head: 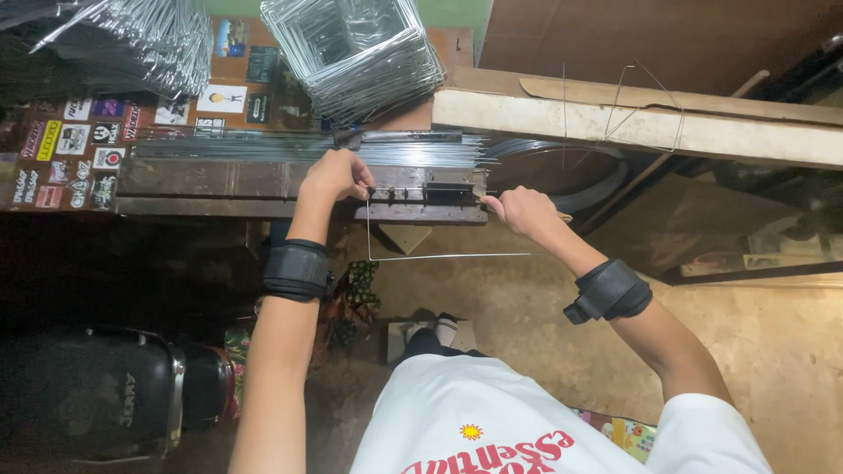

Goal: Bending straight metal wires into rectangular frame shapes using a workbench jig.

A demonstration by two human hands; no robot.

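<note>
**Wire at bending jig**

Pinching thin L-shaped silver wire [369, 230] with left hand [336, 175], fingers closed at its upper end against dark metal bending jig [263, 180]. Gripping jig's end with right hand [520, 211], fingers curled shut. Lying behind: bundle of straight steel rods [219, 147].

Wire-bending workshop: jig [421, 189], stacked wire frames [360, 53].
</note>
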